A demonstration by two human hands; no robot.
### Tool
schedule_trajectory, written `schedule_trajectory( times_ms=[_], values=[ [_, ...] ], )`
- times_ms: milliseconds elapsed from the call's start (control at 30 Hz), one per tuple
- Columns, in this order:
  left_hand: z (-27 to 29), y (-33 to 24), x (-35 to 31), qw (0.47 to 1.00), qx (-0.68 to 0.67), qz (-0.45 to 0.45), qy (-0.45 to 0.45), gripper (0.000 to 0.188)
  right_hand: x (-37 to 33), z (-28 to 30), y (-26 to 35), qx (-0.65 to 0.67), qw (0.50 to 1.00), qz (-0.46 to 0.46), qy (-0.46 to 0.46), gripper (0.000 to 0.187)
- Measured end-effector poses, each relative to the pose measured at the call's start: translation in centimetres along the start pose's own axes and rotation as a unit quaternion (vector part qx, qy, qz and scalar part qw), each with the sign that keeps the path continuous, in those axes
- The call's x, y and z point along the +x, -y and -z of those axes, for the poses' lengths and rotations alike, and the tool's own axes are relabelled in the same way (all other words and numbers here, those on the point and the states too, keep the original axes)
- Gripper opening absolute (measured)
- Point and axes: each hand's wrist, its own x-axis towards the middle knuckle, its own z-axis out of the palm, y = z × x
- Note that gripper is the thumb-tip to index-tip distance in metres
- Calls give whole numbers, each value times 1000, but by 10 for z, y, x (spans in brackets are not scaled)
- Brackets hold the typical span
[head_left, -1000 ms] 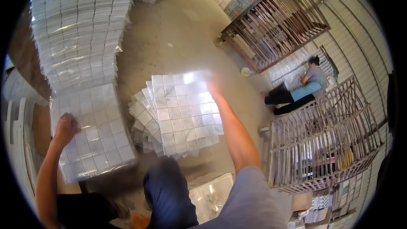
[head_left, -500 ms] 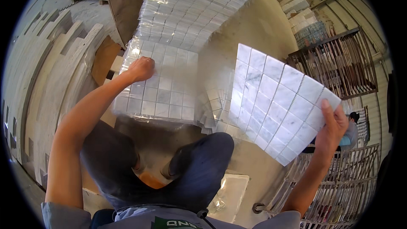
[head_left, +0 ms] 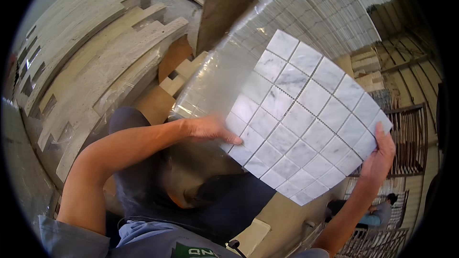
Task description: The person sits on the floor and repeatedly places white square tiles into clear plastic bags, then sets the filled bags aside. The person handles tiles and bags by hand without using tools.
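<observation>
A white, grey-veined marble mosaic tile sheet point(head_left: 311, 110) hangs tilted in front of me, between both my hands. My right hand point(head_left: 380, 155) grips its right corner, thumb on the face and fingers behind. At the lower left edge, my left hand point(head_left: 213, 129) pinches the sheet with its thumb on the front; its other fingers are partly hidden and blurred. Behind the sheet, a low stack of tiles point(head_left: 193, 100) in clear plastic film is mostly covered from sight. A tall stack of tile sheets point(head_left: 330, 5) rises beyond it.
Long pale stone slabs point(head_left: 110, 48) with notched ends lie to my left. A brown board point(head_left: 224, 9) stands upright at the back. On the right are metal racks point(head_left: 411, 138) and another person point(head_left: 380, 212). My bent knees are below the sheet.
My left hand has left the low stack and taken the sheet's lower left edge. The sheet has swung left and turned more toward me. My view has shifted rightward.
</observation>
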Motion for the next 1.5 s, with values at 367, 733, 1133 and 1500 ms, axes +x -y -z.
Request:
schedule_trajectory(
  times_ms=[367,733,1133,1500],
  values=[
    [28,10,-19,922,17,40,-385,28,84,-97,-230,16,982,-186,33,16],
    [90,42,8,864,50,53,-497,19,101,-162,-327,10,953,-302,33,20],
    [96,46,12,865,37,75,-495,21,104,-147,-408,33,951,-306,44,15],
    [71,-6,-20,607,659,87,-435,33,14,-110,-356,-312,926,-196,76,37]
  ],
)
